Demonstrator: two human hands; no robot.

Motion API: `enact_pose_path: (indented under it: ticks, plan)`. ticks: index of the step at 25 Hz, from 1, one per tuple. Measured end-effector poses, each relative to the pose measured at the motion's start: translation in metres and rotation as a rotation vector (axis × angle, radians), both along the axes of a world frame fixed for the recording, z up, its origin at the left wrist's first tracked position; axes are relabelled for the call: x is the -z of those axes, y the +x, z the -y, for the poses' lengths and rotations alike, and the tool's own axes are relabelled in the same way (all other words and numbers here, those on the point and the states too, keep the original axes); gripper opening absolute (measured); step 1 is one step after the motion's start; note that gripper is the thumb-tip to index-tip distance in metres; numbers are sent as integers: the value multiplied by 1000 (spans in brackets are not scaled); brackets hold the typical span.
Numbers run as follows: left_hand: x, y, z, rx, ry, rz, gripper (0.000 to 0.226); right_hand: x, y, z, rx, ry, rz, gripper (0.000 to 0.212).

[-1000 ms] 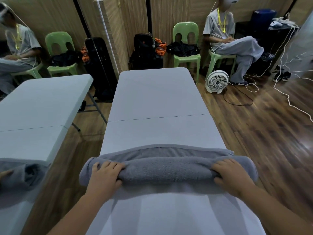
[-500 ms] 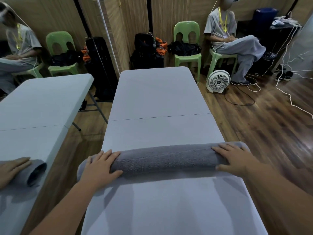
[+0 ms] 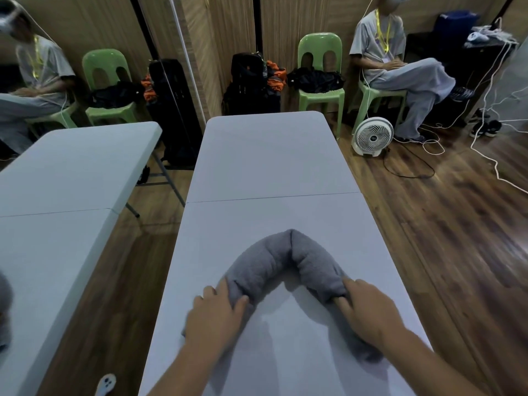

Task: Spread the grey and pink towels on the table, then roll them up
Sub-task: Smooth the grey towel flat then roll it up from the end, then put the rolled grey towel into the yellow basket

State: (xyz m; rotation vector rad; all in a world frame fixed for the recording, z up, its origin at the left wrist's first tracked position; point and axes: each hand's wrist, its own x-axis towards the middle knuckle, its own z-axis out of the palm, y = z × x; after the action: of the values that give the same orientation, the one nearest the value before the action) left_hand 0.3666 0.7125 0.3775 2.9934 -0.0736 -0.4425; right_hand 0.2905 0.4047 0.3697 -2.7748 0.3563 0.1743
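At the bottom of the frame your two forearms run up from the lower edge onto the white table. Your left hand, lower centre-left, is closed around the left end of the rolled grey towel, fingers over its top and thumb on the inner side. Your right hand, lower centre-right, is closed around the right end in like manner, with more grey cloth showing under the wrist. The towel lies on the near half of the table, in the centre of the frame, bent into an inverted V with its fold pointing toward the top of the frame and both ends in your hands. Beyond the fold, a seam crosses the table. Further up, at right of centre, a white fan stands on the wooden floor. At the top stand green chairs, dark bags and a seated person in grey. A mirror occupies the left side.
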Motion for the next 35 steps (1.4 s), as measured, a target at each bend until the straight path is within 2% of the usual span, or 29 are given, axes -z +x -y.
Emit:
enact_pose_path:
  ticks: [3, 5, 6, 7, 8, 9, 10, 11, 12, 13, 15, 16, 18, 21, 23, 25, 29, 35]
  plan:
    - [-9, -36, 49, -67, -329, -199, 81, -7, 2, -42, -20, 239, -50, 38]
    - [-20, -45, 68, -185, -641, -444, 81, -21, 6, -58, -86, 330, -215, 67]
    - [-25, -44, 70, -233, -763, -606, 74, -26, 7, -61, -155, 237, -277, 86]
    - [-33, -41, 70, -187, -806, -741, 63, -29, 7, -61, -220, 97, -307, 104]
    - [-41, -38, 66, -32, -763, -777, 50, -29, 8, -61, -279, -32, -315, 116]
    - [-46, -33, 60, 181, -683, -696, 39, -29, 10, -59, -330, -125, -328, 121]
    - [-48, -24, 53, 408, -563, -503, 34, -27, 14, -57, -383, -184, -345, 121]
    - [-51, -15, 46, 611, -408, -263, 42, -25, 19, -55, -440, -240, -363, 119]
    - [-48, -2, 39, 776, -215, -68, 62, -23, 25, -52, -493, -293, -379, 117]
    - [-46, 11, 32, 867, -61, 44, 87, -23, 31, -49, -536, -344, -394, 116]
    - [-41, 33, 20, 838, 78, 7, 120, -25, 40, -44, -594, -405, -383, 110]
    - [-39, 40, 17, 768, 81, -56, 126, -25, 44, -42, -602, -398, -346, 104]
    - [-33, 42, 18, 664, 53, -93, 119, -27, 48, -39, -590, -361, -247, 96]
    - [-40, 36, 26, 600, -29, -4, 95, -44, 54, -30, -546, -339, -137, 96]
    - [-62, 39, 30, 581, -100, 92, 89, -65, 56, -16, -482, -347, -70, 99]
    - [-94, 48, 43, 607, -169, 180, 88, -96, 55, 4, -418, -351, 2, 98]
    - [-147, 44, 107, 758, -182, 222, 87, -143, 14, 56, -266, -368, 58, 88]
    - [-153, -48, 278, 1087, -229, 187, 87, -146, -156, 182, 43, -342, -13, 88]
